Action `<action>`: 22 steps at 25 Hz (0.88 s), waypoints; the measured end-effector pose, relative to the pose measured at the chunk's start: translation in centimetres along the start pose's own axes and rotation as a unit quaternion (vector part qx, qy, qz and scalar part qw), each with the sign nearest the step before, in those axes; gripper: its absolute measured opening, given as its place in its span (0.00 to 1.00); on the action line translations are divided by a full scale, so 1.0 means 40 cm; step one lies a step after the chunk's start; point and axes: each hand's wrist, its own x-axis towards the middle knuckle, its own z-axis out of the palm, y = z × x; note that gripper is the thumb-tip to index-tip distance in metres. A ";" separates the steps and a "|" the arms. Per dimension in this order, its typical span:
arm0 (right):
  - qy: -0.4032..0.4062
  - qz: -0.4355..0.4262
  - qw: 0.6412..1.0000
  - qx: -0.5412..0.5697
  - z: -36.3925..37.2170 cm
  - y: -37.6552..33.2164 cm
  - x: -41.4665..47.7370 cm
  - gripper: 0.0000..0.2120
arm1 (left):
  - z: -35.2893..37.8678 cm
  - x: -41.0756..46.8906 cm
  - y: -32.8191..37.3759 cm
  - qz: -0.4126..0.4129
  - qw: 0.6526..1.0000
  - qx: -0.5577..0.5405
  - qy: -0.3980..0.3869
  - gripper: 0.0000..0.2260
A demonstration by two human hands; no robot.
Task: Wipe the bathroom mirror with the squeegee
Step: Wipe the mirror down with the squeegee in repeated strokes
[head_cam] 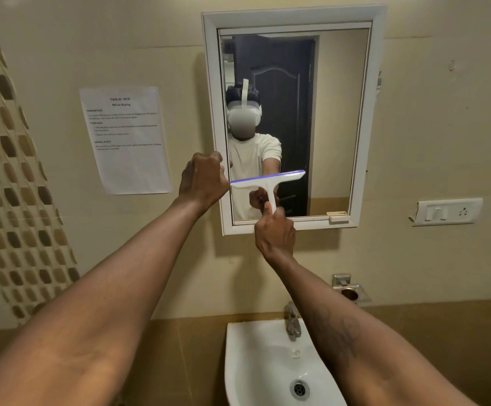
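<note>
The paper sheet taped to the wall reads "TASK ID: 3078" and "Mirror Wiping".

Right hand holds squeegee against mirror; left hand fisted.

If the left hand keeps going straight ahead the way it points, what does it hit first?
Most likely the mirror's white frame: the left hand, a closed fist, sits at its left edge. Depth is unclear, so it may already touch.
</note>
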 end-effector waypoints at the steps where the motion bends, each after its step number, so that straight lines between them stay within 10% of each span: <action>1: -0.004 0.003 1.000 -0.007 0.003 0.016 -0.018 0.21 | 0.005 -0.010 0.000 0.000 1.000 -0.003 -0.003 0.11; 13: -0.058 0.066 0.994 -0.064 -0.026 0.084 -0.142 0.22 | 0.079 -0.165 -0.016 -0.033 0.996 -0.015 -0.078 0.11; 22: 0.085 -0.042 0.995 0.040 -0.209 -0.152 0.140 0.22 | -0.009 -0.066 0.092 -0.027 0.998 -0.057 0.006 0.10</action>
